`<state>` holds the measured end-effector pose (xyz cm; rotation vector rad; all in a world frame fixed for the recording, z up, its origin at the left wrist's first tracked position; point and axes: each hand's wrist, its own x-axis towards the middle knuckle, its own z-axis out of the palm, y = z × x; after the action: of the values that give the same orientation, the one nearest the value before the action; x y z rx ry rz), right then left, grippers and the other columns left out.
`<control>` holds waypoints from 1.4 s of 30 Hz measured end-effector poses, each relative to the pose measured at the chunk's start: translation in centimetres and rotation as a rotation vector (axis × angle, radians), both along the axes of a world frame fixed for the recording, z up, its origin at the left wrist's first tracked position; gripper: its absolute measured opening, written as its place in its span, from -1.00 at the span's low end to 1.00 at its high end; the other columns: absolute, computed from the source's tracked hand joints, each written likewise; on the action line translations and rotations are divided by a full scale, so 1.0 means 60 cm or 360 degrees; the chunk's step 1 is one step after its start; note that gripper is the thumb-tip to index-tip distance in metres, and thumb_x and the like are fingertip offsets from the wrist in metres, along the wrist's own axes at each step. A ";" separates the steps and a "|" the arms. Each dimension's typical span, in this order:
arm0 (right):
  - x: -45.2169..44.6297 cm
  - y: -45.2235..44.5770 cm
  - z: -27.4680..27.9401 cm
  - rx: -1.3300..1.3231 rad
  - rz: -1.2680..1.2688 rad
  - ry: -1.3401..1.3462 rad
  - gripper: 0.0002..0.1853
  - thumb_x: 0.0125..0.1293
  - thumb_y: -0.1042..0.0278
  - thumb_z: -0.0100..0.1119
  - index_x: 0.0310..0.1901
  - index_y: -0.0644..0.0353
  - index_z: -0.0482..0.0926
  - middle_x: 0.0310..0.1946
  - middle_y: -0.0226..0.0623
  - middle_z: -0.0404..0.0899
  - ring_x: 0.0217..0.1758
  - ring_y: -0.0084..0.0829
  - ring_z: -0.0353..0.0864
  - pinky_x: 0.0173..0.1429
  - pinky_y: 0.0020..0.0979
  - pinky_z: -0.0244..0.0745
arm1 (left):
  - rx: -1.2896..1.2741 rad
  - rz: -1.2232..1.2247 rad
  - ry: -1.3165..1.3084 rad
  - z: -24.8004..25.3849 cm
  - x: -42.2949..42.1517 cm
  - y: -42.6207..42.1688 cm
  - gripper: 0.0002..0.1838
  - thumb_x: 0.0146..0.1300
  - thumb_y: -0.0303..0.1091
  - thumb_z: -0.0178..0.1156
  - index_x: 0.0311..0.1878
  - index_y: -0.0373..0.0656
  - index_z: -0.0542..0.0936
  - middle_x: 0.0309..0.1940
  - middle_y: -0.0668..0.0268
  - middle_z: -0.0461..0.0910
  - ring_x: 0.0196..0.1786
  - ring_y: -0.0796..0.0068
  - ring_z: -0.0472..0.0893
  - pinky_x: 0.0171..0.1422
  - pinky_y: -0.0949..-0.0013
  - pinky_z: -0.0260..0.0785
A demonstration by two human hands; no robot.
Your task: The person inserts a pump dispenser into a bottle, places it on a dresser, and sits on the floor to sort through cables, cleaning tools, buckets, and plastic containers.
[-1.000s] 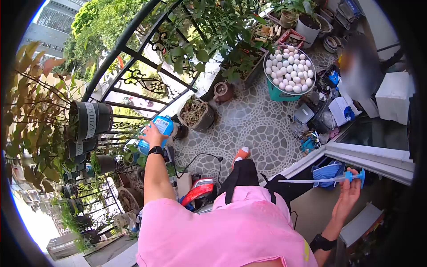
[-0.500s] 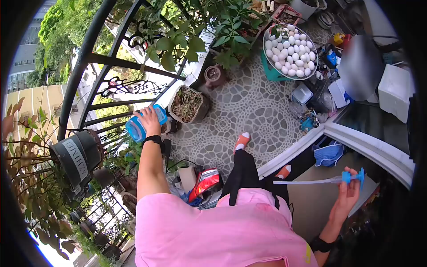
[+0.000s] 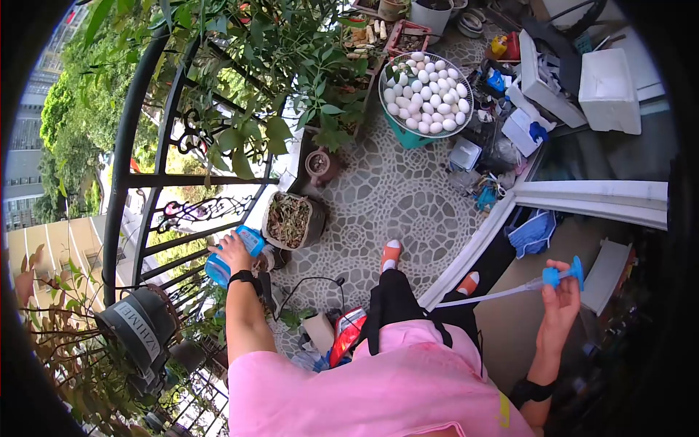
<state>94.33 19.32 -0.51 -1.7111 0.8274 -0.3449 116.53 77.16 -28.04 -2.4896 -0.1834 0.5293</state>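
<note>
At the left, my left hand (image 3: pixel 231 252) is wrapped round a blue bottle (image 3: pixel 250 240), which lies tilted beside the railing, its far end showing past the fingers. At the right, my right hand (image 3: pixel 561 295) holds a blue pump head (image 3: pixel 551 277) between its fingers. A long whitish tube (image 3: pixel 480 298) runs from the pump to the left, over my dark trousers. The bottle and the pump are far apart. The bottle's opening cannot be made out.
A basket of white eggs (image 3: pixel 464 120) rests on a green stand (image 3: pixel 408 137). Potted plants (image 3: pixel 295 218) line the black railing (image 3: pixel 116 218). A white foam box (image 3: pixel 610 91) and clutter are at the upper right. A blue mask-like cloth (image 3: pixel 533 234) hangs near the door frame (image 3: pixel 597 202).
The camera view has shifted and turned, so the eggs and pots sit farther left. Both hands keep their hold; the right hand with the pump is slightly higher and farther left in view.
</note>
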 end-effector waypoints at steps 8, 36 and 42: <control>-0.030 -0.038 0.004 0.0043 -0.0073 -0.0062 -0.51 0.21 0.36 0.32 0.15 0.28 0.41 0.10 -0.27 0.49 0.04 -0.57 0.44 0.10 -0.54 0.30 | 0.0003 0.0349 0.0148 0.013 -0.017 -0.019 0.26 -0.50 0.08 0.61 0.38 -0.01 0.18 0.21 0.24 0.38 0.28 0.19 0.38 0.35 -0.52 -0.08; -1.055 -0.656 0.160 -0.0239 -0.1465 -0.1033 -0.54 0.52 0.20 -0.12 0.30 0.32 0.29 0.20 -0.20 0.40 0.31 -0.33 0.40 0.32 -0.39 0.31 | -0.2391 -0.1279 0.2354 0.294 -0.715 -1.354 0.23 -0.27 -0.16 0.54 0.47 -0.23 0.03 0.34 0.04 0.22 0.42 0.12 0.22 0.50 0.21 0.01; -1.230 -0.714 0.323 -0.0686 -0.1747 -0.1056 -0.52 0.54 0.22 -0.19 0.32 0.43 0.23 0.22 -0.12 0.37 0.32 -0.23 0.40 0.34 -0.37 0.36 | -0.2100 -0.1647 0.2796 0.459 -0.919 -1.581 0.22 -0.29 -0.22 0.54 0.47 -0.21 0.04 0.35 0.06 0.21 0.43 0.14 0.21 0.51 0.23 0.00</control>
<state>20.54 -23.53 18.87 -1.1952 1.1520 -1.8224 61.40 -17.71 -0.48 -1.3792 2.4322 2.3349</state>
